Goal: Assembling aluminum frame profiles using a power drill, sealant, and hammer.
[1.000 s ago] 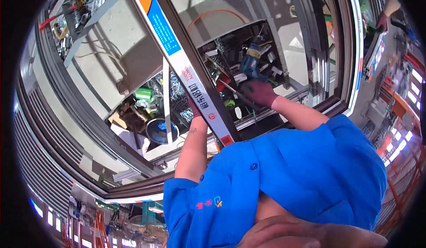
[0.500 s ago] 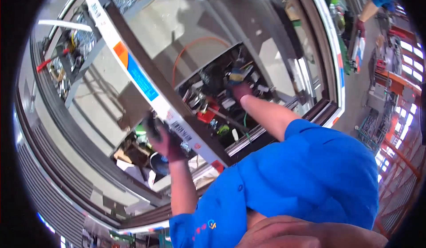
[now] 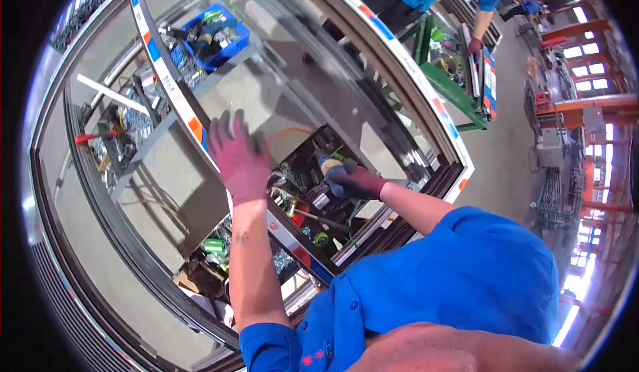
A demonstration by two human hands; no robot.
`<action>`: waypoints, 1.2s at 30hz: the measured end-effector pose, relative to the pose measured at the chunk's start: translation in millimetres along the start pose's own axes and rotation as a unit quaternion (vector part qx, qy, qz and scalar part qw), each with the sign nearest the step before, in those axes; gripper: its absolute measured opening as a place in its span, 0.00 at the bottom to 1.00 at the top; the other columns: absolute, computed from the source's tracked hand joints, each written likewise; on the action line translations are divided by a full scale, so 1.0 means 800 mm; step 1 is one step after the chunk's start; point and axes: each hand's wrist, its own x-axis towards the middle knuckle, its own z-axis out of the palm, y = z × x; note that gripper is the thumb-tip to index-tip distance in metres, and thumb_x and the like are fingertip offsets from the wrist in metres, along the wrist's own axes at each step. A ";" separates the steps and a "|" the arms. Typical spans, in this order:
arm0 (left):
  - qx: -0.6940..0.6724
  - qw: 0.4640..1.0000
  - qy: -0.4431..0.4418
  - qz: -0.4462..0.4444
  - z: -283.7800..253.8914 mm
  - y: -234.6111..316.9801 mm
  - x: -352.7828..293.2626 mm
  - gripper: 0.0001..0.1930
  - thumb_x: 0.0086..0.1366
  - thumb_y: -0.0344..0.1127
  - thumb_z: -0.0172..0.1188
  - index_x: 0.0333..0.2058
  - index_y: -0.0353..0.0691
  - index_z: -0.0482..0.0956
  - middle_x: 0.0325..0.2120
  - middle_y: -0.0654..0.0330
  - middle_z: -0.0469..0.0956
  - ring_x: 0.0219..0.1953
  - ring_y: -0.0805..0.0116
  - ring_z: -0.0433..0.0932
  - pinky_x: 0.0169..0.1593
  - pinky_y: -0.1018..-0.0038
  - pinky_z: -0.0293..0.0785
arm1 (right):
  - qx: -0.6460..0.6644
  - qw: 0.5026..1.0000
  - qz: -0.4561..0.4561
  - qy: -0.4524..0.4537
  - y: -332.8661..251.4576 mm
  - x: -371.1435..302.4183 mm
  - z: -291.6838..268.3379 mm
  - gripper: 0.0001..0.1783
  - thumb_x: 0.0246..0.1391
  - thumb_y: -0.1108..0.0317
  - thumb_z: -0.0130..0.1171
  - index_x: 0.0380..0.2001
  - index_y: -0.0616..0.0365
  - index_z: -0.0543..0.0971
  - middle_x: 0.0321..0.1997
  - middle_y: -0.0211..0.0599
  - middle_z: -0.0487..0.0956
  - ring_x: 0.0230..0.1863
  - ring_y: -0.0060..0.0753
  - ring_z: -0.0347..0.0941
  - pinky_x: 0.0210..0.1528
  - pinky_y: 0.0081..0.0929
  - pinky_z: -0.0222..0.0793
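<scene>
head view shows the left hand point(image 3: 238, 157), gloved and spread open, gripping nothing, flat over the grey frame bar point(image 3: 174, 99). right hand point(image 3: 356, 182) is clenched around what looks like a blue-bodied tool point(image 3: 331, 166), down in the cluttered tray point(image 3: 303, 195) under the glass.

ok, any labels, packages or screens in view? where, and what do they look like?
Strip label: along the frame bar under the left hand, long, white with blue and orange blocks.
Strip label: on the far frame edge, same colours.
Blue bin: top left, rectangular, holding parts.
No screens.
</scene>
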 end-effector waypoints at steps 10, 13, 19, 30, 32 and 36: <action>-0.226 0.915 0.259 -0.213 0.005 0.007 0.026 0.36 0.63 0.39 0.74 0.63 0.25 0.71 0.55 0.37 0.78 0.61 0.41 0.75 0.65 0.48 0.69 | -0.200 0.949 -0.246 0.002 -0.116 -0.062 -0.050 0.49 0.57 0.52 0.78 0.74 0.58 0.64 0.68 0.48 0.77 0.66 0.38 0.74 0.70 0.39 0.70; -0.393 0.774 0.130 -0.480 0.044 -0.054 0.024 0.42 0.68 0.49 0.72 0.67 0.21 0.67 0.54 0.39 0.80 0.51 0.50 0.83 0.52 0.56 0.82 | -0.150 0.957 -0.240 -0.055 -0.196 -0.081 -0.049 0.44 0.64 0.50 0.72 0.74 0.59 0.66 0.70 0.46 0.77 0.68 0.37 0.72 0.73 0.37 0.67; -0.290 0.825 -0.061 -0.480 0.077 -0.173 0.021 0.30 0.68 0.58 0.66 0.47 0.30 0.88 0.33 0.53 0.87 0.35 0.62 0.80 0.45 0.61 0.76 | 0.067 0.951 -0.283 -0.106 -0.312 -0.027 -0.054 0.33 0.75 0.44 0.57 0.70 0.56 0.75 0.60 0.34 0.82 0.59 0.23 0.78 0.62 0.28 0.74; -0.198 0.847 -0.038 -0.492 0.075 -0.138 0.029 0.30 0.66 0.55 0.69 0.50 0.28 0.85 0.40 0.41 0.87 0.43 0.47 0.87 0.50 0.57 0.79 | 0.283 0.814 -0.294 -0.414 -0.511 0.194 -0.054 0.32 0.72 0.41 0.56 0.64 0.54 0.78 0.58 0.43 0.85 0.49 0.38 0.86 0.48 0.40 0.84; -0.215 0.827 -0.057 -0.517 0.060 -0.110 0.044 0.27 0.69 0.50 0.68 0.52 0.28 0.83 0.39 0.46 0.88 0.40 0.54 0.85 0.48 0.60 0.78 | 0.267 0.812 -0.318 -0.410 -0.535 0.205 -0.035 0.29 0.71 0.45 0.59 0.63 0.55 0.78 0.56 0.42 0.86 0.46 0.34 0.85 0.46 0.36 0.84; -0.170 0.861 -0.048 -0.477 0.056 -0.112 0.036 0.23 0.71 0.47 0.66 0.50 0.30 0.84 0.35 0.51 0.86 0.38 0.62 0.83 0.46 0.62 0.77 | 0.110 0.877 -0.319 -0.341 -0.498 0.257 -0.032 0.33 0.68 0.43 0.63 0.64 0.56 0.77 0.53 0.40 0.87 0.42 0.26 0.83 0.37 0.24 0.78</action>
